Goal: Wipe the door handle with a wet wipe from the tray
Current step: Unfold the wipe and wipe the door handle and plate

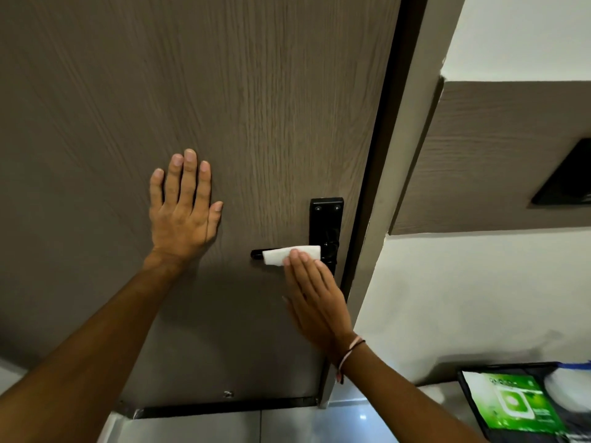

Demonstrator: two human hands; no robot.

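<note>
Head view looks at a brown wood-grain door (256,91) with a black lever door handle (256,254) on a black backplate (326,212), set toward the 3 o'clock edge of the door. A white wet wipe (278,255) is draped over the lever, covering most of its length; only the tip at the 9 o'clock end shows bare. The right hand (315,298) reaches up from 5 o'clock, fingers straight and held together, with the fingertips (295,255) pressing on the wipe against the lever; the hand is flat, not curled around the handle. A thin cord bracelet (348,354) sits on that wrist. The left hand (184,209) lies flat on the door face at 9 o'clock from the handle, well apart from it, fingers spread a little and holding nothing. At 4 o'clock in the picture's corner, a dark tray (473,407) holds a green wipes packet (518,404). Below the door, a glossy tiled floor (287,426) shows.
</note>
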